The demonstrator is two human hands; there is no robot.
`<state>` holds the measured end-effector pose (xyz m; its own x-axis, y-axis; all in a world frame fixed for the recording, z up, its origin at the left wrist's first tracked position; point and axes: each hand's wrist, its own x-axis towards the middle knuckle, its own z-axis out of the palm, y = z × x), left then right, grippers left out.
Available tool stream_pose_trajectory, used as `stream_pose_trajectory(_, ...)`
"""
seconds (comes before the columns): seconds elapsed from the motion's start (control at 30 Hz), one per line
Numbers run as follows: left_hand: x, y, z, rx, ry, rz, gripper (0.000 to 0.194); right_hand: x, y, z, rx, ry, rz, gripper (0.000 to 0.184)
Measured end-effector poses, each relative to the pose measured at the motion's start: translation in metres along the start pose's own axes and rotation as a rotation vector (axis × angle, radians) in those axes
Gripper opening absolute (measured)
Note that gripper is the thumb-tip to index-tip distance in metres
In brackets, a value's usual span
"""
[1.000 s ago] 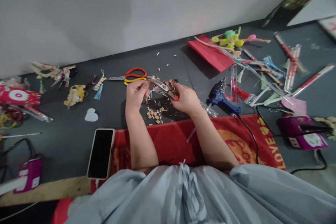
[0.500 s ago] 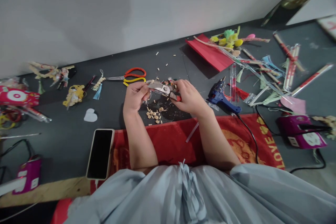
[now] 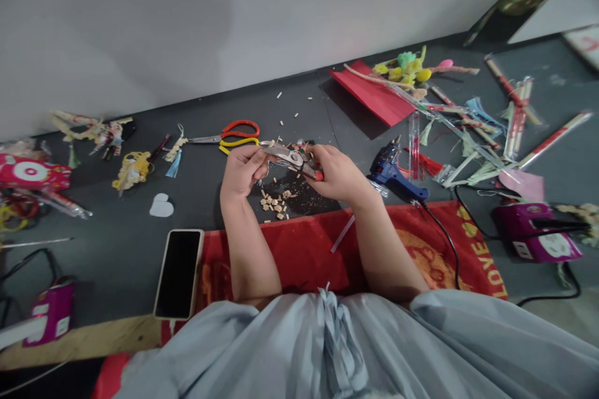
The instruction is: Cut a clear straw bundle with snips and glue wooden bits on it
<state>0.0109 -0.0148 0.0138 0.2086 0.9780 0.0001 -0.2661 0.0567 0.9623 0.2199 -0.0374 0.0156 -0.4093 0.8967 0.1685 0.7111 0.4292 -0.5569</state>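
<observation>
My right hand [image 3: 339,173] is wrapped round the red-tipped handles of a pair of pruning shears [image 3: 294,158], held low over the table with the blades pointing left. My left hand [image 3: 241,171] is closed in a pinch at the blade tips; what its fingertips hold is too small and covered to name. Below the shears lies a little heap of pale cut pieces [image 3: 276,204], like bits of wooden stick, with crumbs around it. Scissors [image 3: 239,134] with one orange and one yellow handle loop lie just beyond my left hand.
A blue glue gun [image 3: 395,173] with a black cord lies right of my right hand. A phone [image 3: 179,274] is at the front left, partly on a red cloth [image 3: 304,249]. Red card [image 3: 374,93], tasselled sticks and yellow craft pieces crowd the right; purple boxes [image 3: 538,230] stand at both sides.
The blades of the shears have turned slightly between my hands, showing a narrower face. Both hands stay in nearly the same place.
</observation>
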Motion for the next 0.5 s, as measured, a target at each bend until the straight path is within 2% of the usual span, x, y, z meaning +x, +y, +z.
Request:
stream_pose_trajectory(0.37, 0.0020, 0.0001, 0.0017, 0.051, 0.048, -0.017, 0.036, -0.0004, -0.0009, 0.0050, -0.050, -0.023, 0.145, 0.023)
stream_pose_trajectory(0.5, 0.0011, 0.0010, 0.0025, 0.081, 0.018, -0.032, 0.036, 0.0001, -0.0021, 0.0058, -0.085, -0.053, 0.185, 0.019)
